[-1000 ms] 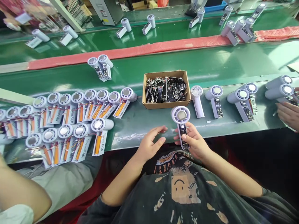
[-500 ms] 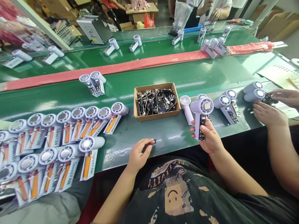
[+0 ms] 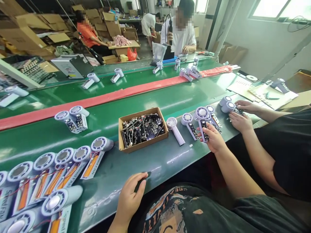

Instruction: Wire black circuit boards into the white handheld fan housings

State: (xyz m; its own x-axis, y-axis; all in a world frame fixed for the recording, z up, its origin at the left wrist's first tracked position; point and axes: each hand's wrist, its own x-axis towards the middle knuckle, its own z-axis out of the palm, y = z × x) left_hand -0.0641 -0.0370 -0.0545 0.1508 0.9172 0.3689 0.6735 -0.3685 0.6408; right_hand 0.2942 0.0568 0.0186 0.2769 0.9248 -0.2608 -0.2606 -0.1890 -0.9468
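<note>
A round-headed plastic handheld fan (image 3: 201,114), its black circuit board (image 3: 204,130) exposed, is clamped in the right hand (image 3: 212,139); the left hand (image 3: 131,194) is rested empty, fingers apart, on the smooth green conveyor belt (image 3: 109,187).

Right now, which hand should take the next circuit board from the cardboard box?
Left, probably: the left hand is empty on the belt, while the right hand holds a handheld fan.

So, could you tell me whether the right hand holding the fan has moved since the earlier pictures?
Yes, the right hand has moved rightward, away from the cardboard box of circuit boards.
</note>
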